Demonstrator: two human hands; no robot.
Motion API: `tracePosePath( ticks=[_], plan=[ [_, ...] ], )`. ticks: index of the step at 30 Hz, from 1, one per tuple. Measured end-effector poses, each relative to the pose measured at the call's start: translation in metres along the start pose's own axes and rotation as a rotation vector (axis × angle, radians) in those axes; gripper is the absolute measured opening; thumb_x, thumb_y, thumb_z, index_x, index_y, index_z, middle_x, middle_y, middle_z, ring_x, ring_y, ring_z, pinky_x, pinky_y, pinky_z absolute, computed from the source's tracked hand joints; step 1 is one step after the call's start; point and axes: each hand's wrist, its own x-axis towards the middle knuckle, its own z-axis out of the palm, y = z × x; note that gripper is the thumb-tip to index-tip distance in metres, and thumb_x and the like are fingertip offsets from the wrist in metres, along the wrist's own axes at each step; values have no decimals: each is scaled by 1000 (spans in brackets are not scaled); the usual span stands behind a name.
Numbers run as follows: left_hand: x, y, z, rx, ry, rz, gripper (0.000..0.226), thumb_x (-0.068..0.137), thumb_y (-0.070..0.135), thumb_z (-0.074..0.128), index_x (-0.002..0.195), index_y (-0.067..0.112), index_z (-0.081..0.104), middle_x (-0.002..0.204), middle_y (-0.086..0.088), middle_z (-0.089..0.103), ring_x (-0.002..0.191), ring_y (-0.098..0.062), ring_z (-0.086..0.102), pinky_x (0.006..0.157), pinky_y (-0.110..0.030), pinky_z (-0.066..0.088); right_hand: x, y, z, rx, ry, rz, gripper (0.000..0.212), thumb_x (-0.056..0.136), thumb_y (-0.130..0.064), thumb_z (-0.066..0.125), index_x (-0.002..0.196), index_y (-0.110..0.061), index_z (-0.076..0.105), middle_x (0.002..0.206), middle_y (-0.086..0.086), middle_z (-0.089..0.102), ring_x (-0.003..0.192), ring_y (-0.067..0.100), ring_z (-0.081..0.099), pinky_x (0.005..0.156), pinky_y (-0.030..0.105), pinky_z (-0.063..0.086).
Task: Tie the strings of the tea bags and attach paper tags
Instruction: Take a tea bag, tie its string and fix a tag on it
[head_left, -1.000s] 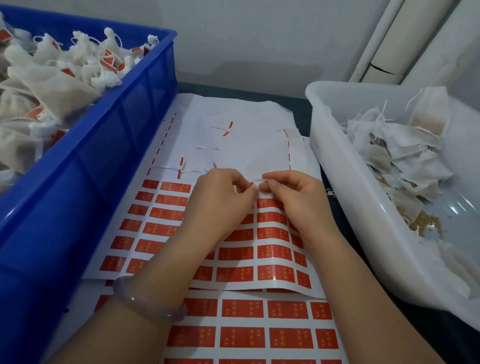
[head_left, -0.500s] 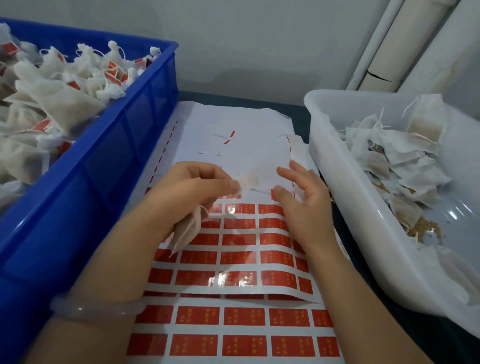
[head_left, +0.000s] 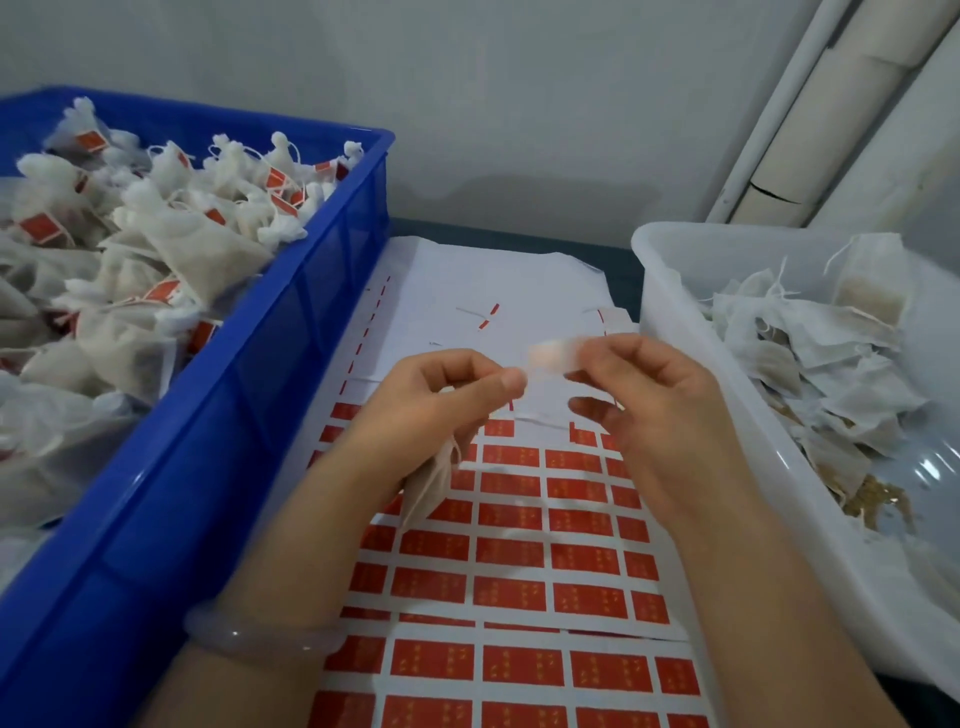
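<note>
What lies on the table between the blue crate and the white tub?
In the head view, sheets of red tags lie there; above them the left hand grips a tea bag and the right hand pinches a blurred tag.

A deep blue plastic crate (head_left: 208, 467) stands along my left and a translucent white tub (head_left: 660, 291) along my right, both on a dark table (head_left: 493, 235) that shows as a narrow strip at the far edge, where it meets a plain grey wall (head_left: 519, 104). In the far right corner pale pipes (head_left: 810, 119) run up the wall at a slant. A few loose brownish grains (head_left: 878, 499) lie on the tub's floor, and a pale, cloudy bangle (head_left: 260, 636) rings my left wrist.
</note>
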Motion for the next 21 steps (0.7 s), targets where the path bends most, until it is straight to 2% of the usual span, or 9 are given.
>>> tracePosePath(
  ticks=[2, 4, 6, 9, 12, 14, 16, 18, 21],
  plan=[
    [3, 1, 0, -75, 57, -57, 37, 74, 55, 54, 80, 21, 68, 52, 3, 49, 45, -10, 43, 48, -23, 38, 5, 6, -1, 61, 98, 27, 15, 76, -49, 60, 81, -36, 66, 71, -14, 68, 63, 2, 65, 57, 17, 52],
    [6, 1, -2, -94, 54, -102, 26, 94, 36, 45, 91, 17, 63, 59, 1, 50, 53, -12, 45, 55, -26, 40, 4, 17, 2, 49, 126, 62, 14, 79, -46, 60, 83, -33, 67, 62, -9, 63, 49, 4, 57, 52, 15, 49],
    [4, -6, -5, -141, 0, -94, 16, 92, 10, 45, 92, 17, 60, 62, -1, 51, 54, -13, 45, 56, -27, 41, -1, 27, 7, 63, 80, 104, 14, 79, -44, 61, 85, -34, 68, 63, -8, 65, 49, 3, 55, 54, 17, 49],
    [9, -12, -4, -149, 46, -47, 35, 81, -12, 39, 86, 18, 58, 69, -3, 52, 60, -16, 47, 59, -31, 44, -6, 36, 10, 137, 41, 136, 10, 83, -34, 62, 86, -33, 71, 82, -10, 72, 64, 7, 63, 66, 26, 55],
    [8, -16, -3, -158, 66, 28, 38, 82, -10, 46, 82, 25, 62, 74, 1, 59, 64, -16, 55, 63, -34, 49, -5, 34, 5, 316, 14, 185, 13, 77, -29, 65, 86, -29, 75, 92, -5, 73, 74, 12, 65, 67, 26, 53],
    [8, -19, -3, -158, 52, 96, 35, 85, -2, 54, 82, 31, 64, 79, 6, 63, 70, -15, 60, 67, -33, 52, -5, 33, 3, 459, -33, 199, 23, 70, -37, 65, 87, -26, 75, 96, -1, 73, 75, 12, 68, 65, 26, 53],
    [8, -20, -2, -162, 26, 155, 20, 83, 13, 61, 87, 33, 63, 86, 9, 66, 77, -14, 63, 69, -31, 53, -6, 32, 4, 508, -67, 186, 34, 69, -48, 62, 92, -26, 73, 101, -4, 72, 84, 13, 70, 66, 26, 54],
    [9, -21, 1, -150, 18, 208, 18, 75, 25, 61, 93, 31, 62, 92, 9, 66, 82, -14, 64, 69, -28, 53, -8, 32, 7, 484, -76, 112, 35, 69, -47, 62, 99, -31, 68, 107, -11, 70, 92, 14, 69, 69, 27, 56],
    [10, -22, 2, -174, 13, 274, 23, 74, 23, 60, 97, 22, 59, 94, 5, 65, 82, -15, 65, 70, -28, 54, -14, 29, 12, 282, -121, -60, 46, 72, -37, 65, 117, -39, 57, 119, -22, 62, 99, 7, 66, 73, 23, 55]
  ],
)
